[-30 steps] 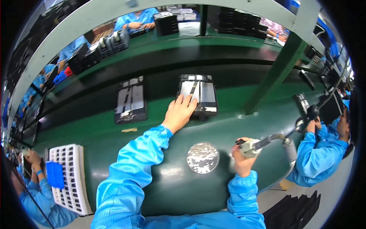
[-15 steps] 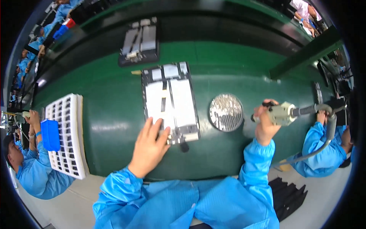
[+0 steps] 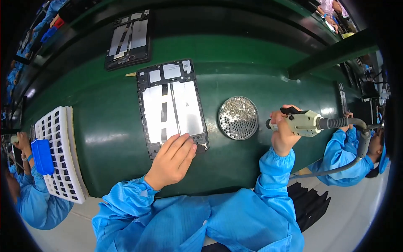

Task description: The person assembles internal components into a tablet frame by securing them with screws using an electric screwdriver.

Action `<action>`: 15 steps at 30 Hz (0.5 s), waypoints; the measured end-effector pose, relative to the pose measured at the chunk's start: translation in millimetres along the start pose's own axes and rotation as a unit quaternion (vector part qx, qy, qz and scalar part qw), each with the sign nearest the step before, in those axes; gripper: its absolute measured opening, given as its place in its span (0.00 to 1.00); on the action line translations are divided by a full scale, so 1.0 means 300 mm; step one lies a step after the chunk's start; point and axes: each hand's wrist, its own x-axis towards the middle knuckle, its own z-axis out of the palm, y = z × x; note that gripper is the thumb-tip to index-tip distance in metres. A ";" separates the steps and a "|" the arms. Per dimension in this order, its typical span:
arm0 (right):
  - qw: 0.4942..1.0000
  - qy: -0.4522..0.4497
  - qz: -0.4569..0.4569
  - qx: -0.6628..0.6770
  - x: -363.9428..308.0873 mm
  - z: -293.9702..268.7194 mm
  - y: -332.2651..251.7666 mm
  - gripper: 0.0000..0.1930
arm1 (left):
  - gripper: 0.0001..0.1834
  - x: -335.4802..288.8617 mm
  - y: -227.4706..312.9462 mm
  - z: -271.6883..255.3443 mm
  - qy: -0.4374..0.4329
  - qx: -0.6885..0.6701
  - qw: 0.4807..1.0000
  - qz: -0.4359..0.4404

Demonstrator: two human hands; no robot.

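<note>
An opened tablet (image 3: pixel 184 109), with white panels inside a black frame, lies face up on the green bench. My left hand (image 3: pixel 173 161) rests over its near edge, fingers stretched out and close together, hiding part of that edge. My right hand (image 3: pixel 284 134) is wrapped round a pale powered screwdriver (image 3: pixel 308 123) with a black lever. A thick grey hose runs from its right end, and its dark nose points left, above the bench. Between the tablet and the screwdriver sits a round metal dish (image 3: pixel 239 133) with holes, holding many small shiny screws.
Another opened tablet (image 3: pixel 140 49) lies at the far left. A white foam tray (image 3: pixel 79 168) of small black parts and a blue bin (image 3: pixel 43 156) stand at the left edge. A green beam (image 3: pixel 331 56) slants at the far right. Co-workers in blue sit on both sides.
My left hand has slid rightward along the tablet's near edge, its fingers drawing together. The screwdriver stays in my right hand. The whole view has shifted, so bench items appear farther left.
</note>
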 end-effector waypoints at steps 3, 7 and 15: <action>1.000 -0.007 0.012 -0.012 -0.001 -0.007 0.002 0.17 | 0.15 0.018 0.004 0.010 0.012 0.017 0.999 -0.041; 0.999 -0.034 -0.006 0.027 -0.005 -0.008 0.017 0.17 | 0.17 0.026 0.004 0.005 -0.019 -0.001 0.999 -0.043; 0.996 -0.064 -0.042 0.040 -0.013 0.028 -0.018 0.19 | 0.15 0.018 -0.007 0.011 -0.004 0.025 0.999 -0.033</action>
